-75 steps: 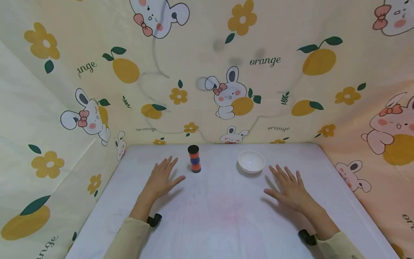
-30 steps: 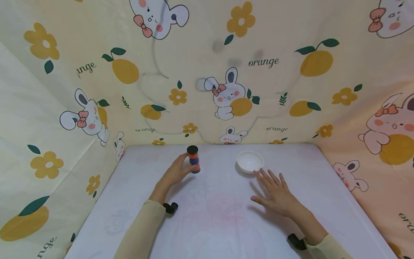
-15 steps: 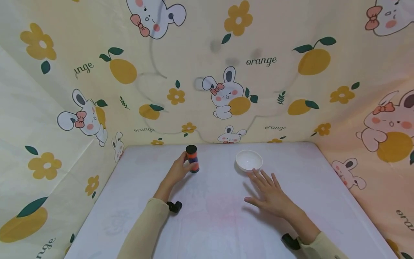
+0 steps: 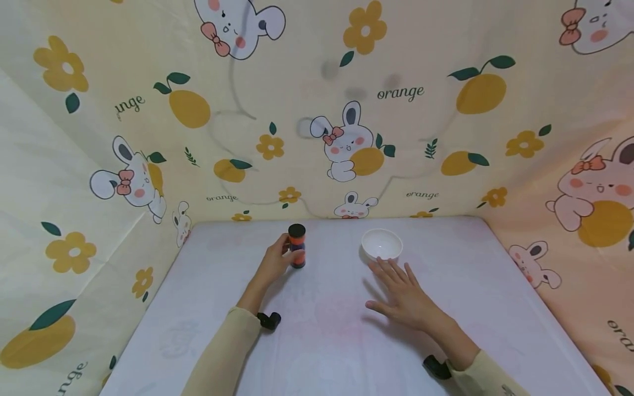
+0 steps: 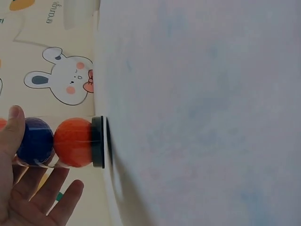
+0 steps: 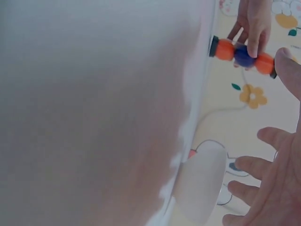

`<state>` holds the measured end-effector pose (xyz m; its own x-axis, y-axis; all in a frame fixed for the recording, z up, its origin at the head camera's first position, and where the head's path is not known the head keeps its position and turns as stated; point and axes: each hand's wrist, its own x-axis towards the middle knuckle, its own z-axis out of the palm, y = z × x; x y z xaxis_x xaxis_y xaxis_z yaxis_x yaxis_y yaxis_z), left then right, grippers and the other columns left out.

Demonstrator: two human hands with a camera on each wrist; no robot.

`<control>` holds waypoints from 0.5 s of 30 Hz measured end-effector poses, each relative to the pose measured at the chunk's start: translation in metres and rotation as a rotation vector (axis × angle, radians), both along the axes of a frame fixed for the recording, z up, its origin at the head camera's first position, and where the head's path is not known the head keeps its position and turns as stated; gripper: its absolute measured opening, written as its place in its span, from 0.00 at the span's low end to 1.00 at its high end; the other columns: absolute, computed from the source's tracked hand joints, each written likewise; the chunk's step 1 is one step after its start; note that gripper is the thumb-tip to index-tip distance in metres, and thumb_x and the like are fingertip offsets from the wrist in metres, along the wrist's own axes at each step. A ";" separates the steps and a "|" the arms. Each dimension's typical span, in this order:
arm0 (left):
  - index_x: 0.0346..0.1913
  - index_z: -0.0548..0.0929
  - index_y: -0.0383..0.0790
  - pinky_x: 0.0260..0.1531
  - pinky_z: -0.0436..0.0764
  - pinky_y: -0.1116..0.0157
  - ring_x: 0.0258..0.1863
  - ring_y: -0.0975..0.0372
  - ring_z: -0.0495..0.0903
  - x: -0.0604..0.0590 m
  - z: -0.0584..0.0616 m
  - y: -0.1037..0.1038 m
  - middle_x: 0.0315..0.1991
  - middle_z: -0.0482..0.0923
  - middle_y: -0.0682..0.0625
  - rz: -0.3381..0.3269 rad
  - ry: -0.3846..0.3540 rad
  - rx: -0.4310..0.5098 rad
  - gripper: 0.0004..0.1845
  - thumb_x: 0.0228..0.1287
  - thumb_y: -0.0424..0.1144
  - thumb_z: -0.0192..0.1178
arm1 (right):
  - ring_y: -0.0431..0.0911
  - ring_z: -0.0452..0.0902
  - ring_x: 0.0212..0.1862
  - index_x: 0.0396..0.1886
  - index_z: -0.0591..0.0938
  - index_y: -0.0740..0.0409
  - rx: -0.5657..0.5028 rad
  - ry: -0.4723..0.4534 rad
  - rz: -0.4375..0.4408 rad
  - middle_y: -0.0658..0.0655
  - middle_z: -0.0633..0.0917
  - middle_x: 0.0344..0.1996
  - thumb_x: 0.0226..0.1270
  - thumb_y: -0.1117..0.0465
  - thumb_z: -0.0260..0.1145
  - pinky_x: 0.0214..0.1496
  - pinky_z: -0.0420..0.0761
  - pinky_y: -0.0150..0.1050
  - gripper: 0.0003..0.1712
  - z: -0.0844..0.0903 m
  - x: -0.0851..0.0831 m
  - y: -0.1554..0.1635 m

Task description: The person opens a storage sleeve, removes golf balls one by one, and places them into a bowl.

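Observation:
A clear tube (image 4: 297,246) with a black cap holds orange and blue balls and stands upright near the back of the white table (image 4: 317,341). My left hand (image 4: 283,254) grips its middle from the left, thumb in front. The left wrist view shows the thumb over the blue ball (image 5: 35,141), an orange ball (image 5: 73,142) and the black base (image 5: 98,142) at the table surface. My right hand (image 4: 396,286) lies flat on the table, fingers spread, just in front of a white bowl (image 4: 382,243). The right wrist view shows the bowl (image 6: 200,186) and the tube (image 6: 242,54).
Walls of cloth printed with rabbits and oranges (image 4: 346,137) close in the table at the back, left and right. The tube and bowl stand about a hand's width apart. Bare table surface stretches from the hands to the front edge.
My left hand went from lying flat to reaching forward and closing round the tube. My right hand slid left and forward, its fingertips now near the bowl.

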<state>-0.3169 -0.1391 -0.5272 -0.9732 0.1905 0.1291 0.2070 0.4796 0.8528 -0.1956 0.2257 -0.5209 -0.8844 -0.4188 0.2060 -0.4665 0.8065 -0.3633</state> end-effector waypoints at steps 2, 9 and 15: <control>0.71 0.76 0.43 0.74 0.73 0.48 0.70 0.49 0.78 0.004 0.003 0.000 0.65 0.83 0.43 -0.004 0.010 0.004 0.28 0.74 0.46 0.71 | 0.67 0.51 0.84 0.87 0.61 0.49 -0.005 0.006 0.008 0.62 0.60 0.85 0.70 0.28 0.68 0.82 0.44 0.73 0.56 0.000 -0.001 -0.002; 0.68 0.78 0.44 0.72 0.75 0.47 0.67 0.49 0.79 0.016 0.012 0.003 0.62 0.84 0.44 -0.012 0.059 0.014 0.26 0.72 0.43 0.73 | 0.66 0.52 0.84 0.87 0.60 0.47 -0.031 0.015 0.037 0.62 0.60 0.85 0.70 0.31 0.71 0.81 0.44 0.73 0.56 0.003 -0.004 -0.011; 0.67 0.80 0.48 0.70 0.77 0.44 0.66 0.47 0.80 0.029 0.016 0.007 0.63 0.83 0.45 -0.026 0.048 0.002 0.26 0.70 0.45 0.74 | 0.67 0.53 0.84 0.88 0.60 0.45 -0.041 0.037 0.053 0.61 0.60 0.85 0.70 0.31 0.70 0.81 0.48 0.74 0.55 0.004 -0.006 -0.018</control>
